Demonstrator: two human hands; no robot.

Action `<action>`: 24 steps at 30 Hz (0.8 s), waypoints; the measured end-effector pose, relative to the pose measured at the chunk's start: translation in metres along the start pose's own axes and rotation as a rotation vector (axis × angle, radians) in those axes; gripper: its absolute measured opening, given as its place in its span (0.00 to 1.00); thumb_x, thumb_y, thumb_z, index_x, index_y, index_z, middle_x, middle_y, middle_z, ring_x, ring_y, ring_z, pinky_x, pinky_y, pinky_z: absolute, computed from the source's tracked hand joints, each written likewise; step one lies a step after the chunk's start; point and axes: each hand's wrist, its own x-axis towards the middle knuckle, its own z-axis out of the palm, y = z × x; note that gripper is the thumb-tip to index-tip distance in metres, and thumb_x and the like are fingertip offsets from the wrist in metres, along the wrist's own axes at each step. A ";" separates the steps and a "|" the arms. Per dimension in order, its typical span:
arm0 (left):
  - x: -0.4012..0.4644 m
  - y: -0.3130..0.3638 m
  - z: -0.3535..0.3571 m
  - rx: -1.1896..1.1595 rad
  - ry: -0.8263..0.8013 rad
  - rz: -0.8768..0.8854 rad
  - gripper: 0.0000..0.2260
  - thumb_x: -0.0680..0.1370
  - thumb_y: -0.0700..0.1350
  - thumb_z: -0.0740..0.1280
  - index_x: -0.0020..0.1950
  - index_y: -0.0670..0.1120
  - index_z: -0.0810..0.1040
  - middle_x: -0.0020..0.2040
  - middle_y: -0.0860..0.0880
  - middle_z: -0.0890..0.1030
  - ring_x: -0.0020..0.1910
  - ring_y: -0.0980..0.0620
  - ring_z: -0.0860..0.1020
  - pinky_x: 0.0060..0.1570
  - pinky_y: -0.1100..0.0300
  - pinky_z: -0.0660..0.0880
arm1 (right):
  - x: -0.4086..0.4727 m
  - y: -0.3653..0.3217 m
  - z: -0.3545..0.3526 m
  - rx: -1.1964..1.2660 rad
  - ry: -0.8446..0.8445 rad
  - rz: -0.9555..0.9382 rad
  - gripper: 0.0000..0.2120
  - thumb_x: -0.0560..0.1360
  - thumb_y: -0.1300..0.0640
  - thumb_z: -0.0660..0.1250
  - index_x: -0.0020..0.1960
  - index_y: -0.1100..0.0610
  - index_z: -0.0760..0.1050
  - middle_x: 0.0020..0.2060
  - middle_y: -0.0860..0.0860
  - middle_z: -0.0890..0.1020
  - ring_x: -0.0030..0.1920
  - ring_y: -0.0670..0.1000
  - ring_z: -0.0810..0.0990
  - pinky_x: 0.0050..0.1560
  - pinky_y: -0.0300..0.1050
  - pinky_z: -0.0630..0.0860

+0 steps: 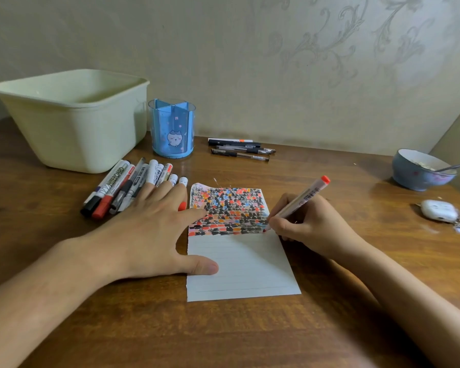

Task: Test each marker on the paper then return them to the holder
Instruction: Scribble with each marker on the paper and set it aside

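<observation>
Right hand [307, 224]: fingers [279, 226] curled round the barrel of an orange-capped marker [300, 200], pinched low near the tip for control. Tip down on the right edge of the paper [239, 264], at the bottom row of colour swatches; rear end with orange cap angled up and away to the right. Judged step: test stroke in progress, marker not yet returned.

Left hand [146, 229]: fingers straight and spread, holding nothing, pressed flat. Forefinger and thumb laid on the left margin of the paper, apparently to keep the sheet from sliding under the stroke. Small orange cap [182, 206] visible left of the paper between two fingers, probably parked there for recapping.

Paper: upper part densely filled with black, orange, red and blue patches; lower lined part blank, so room for further tests.

Loose markers [125, 185]: fanned on the worktop [250, 335] up-left of the paper, partly under the left fingertips. Tested or untested: cannot tell.

Holder [172, 128]: blue, divided, behind the paper to its upper left, nothing seen in it. Group of thin pens [241, 150] behind the paper. Pale tub [72, 115] far left of the paper; bowl [422, 171] with spoon and white case [439, 210] well to its right.
</observation>
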 end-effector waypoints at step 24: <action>0.001 0.000 0.000 -0.007 0.002 -0.005 0.48 0.63 0.84 0.48 0.78 0.64 0.50 0.56 0.57 0.55 0.64 0.55 0.53 0.72 0.52 0.54 | 0.001 0.002 -0.003 -0.024 -0.027 0.017 0.04 0.75 0.58 0.72 0.43 0.51 0.80 0.41 0.46 0.85 0.43 0.44 0.84 0.40 0.38 0.81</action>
